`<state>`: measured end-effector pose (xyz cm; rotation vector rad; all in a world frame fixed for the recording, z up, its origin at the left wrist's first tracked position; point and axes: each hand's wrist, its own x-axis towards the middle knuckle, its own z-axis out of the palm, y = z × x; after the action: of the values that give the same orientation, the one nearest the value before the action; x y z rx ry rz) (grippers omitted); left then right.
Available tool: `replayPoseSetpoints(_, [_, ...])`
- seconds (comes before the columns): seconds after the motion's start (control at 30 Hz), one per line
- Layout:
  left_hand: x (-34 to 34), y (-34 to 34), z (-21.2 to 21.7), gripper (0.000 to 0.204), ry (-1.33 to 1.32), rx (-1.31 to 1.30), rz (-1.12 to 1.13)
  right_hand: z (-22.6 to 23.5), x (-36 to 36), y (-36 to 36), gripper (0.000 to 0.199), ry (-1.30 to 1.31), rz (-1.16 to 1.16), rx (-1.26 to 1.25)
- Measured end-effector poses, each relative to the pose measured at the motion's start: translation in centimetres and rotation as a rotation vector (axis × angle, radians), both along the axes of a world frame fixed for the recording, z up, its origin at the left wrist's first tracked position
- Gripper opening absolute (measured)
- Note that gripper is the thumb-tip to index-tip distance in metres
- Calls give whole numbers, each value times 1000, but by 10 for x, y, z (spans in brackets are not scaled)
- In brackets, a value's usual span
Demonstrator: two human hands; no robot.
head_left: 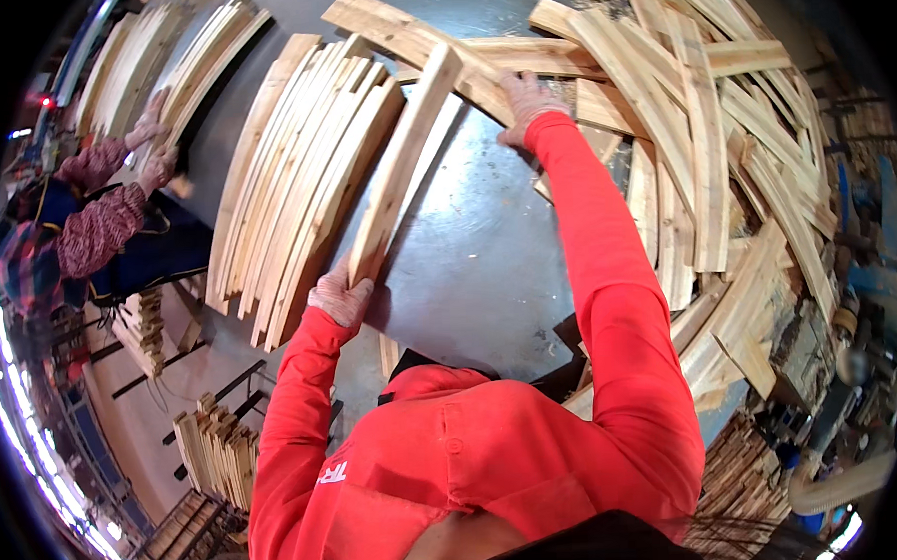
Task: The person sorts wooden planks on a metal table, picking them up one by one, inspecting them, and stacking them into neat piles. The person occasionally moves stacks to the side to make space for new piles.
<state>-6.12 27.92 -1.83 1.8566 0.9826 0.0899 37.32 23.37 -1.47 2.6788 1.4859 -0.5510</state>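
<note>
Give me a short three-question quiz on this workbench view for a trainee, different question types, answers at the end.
1. What does the left hand hold?

2. Look at the loose pile on the right. True or false: its pieces all lie parallel.

3. Which is the right hand nearest to?
(a) the neat row of boards
(b) the co-worker
(c) the loose pile

Key:
1. The near end of a single board.
2. False; they cross at many angles.
3. c
</note>
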Motion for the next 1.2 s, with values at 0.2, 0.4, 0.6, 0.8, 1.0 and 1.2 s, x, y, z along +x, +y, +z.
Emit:
replayPoseSetpoints(0.2, [-26,47,-8,64,292,214,-52,-64,1,-32,64,1985,-570,378])
replayPoseSetpoints(0.4, [16,34,20,57,278,187,120,-81,-240,-93,61,1551,-593,506])
replayPoseSetpoints(0.6, [24,13,16,85,543,283,5,40,-255,-58,72,1021,384,-75])
replayPoseSetpoints(0.8, [-34,35,6,94,410,980,48,39,59,-221,114,-404,-614,11])
replayPoseSetpoints(1.0, [-22,27,3,92,784,1028,-50,44,104,-266,126,-235,-657,17])
replayPoseSetpoints(1.2, [31,-4,15,89,73,976,36,66,88,-260,126,79,-637,35])
